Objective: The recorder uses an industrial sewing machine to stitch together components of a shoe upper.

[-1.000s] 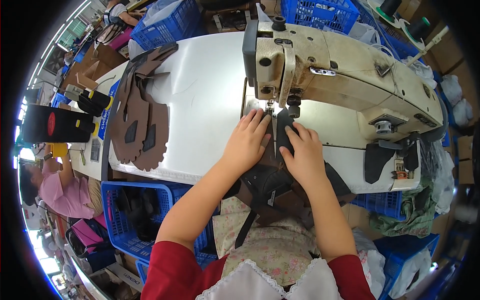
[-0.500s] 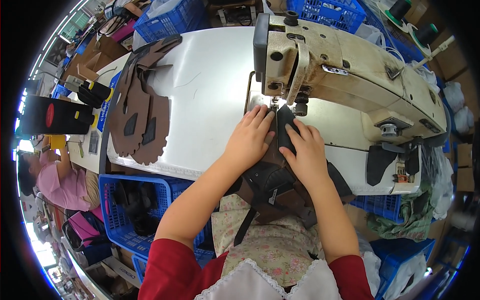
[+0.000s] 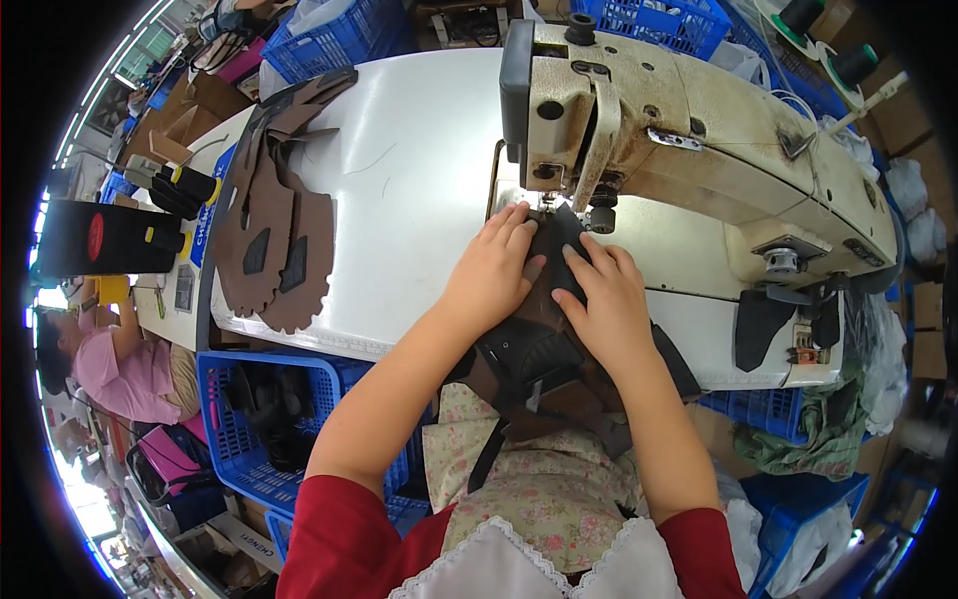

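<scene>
A brown and black leather workpiece (image 3: 529, 344) runs from under the needle of a cream sewing machine (image 3: 689, 110) down toward my lap. Along its upper end lies a black strip (image 3: 561, 232), its tip close to the presser foot (image 3: 548, 203). My left hand (image 3: 494, 268) rests on the left side of the leather, fingers stretched toward the needle and thumb on the piece. On the right side my right hand (image 3: 611, 295) lies with fingers spread over the strip's edge. Both hands are open and press from above; the leather's underside is hidden.
Brown leather cutouts (image 3: 264, 225) are stacked at the left of the white table (image 3: 419, 130). A black piece (image 3: 763, 324) lies at the right. Blue crates (image 3: 334, 409) stand below and behind the table. A person in pink (image 3: 125, 364) sits farther left.
The black strip, earlier angled apart from the brown leather with a gap, now lies against it. My left fingertips have shifted slightly left, and my right hand has moved slightly.
</scene>
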A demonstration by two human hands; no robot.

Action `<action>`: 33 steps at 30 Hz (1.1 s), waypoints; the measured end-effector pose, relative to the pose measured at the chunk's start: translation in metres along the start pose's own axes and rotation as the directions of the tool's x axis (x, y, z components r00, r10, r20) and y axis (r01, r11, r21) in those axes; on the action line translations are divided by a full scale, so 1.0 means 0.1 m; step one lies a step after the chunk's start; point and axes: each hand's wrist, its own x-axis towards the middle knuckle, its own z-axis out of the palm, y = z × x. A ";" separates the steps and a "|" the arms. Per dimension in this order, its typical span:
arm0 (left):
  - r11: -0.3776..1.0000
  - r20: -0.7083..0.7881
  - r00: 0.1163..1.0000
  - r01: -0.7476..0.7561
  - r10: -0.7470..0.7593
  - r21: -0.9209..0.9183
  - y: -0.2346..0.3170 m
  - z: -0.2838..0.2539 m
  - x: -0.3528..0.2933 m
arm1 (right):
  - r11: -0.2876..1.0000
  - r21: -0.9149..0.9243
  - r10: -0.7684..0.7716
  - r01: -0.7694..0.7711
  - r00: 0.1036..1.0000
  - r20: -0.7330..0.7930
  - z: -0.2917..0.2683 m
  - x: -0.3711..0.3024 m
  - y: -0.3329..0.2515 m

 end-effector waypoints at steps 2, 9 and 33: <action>0.999 -0.033 0.999 0.010 -0.012 -0.032 -0.02 0.01 0.01 | 1.000 -0.020 -0.001 0.001 1.000 -0.019 0.01 0.01 -0.01; 0.999 -0.046 0.999 0.004 -0.006 -0.044 -0.10 0.02 0.08 | 1.000 -0.028 0.006 -0.006 0.999 -0.034 0.02 0.07 -0.05; 0.999 -0.049 0.999 -0.005 0.002 -0.047 -0.11 -0.02 0.17 | 0.999 -0.038 -0.007 0.004 0.997 -0.071 0.03 0.15 -0.07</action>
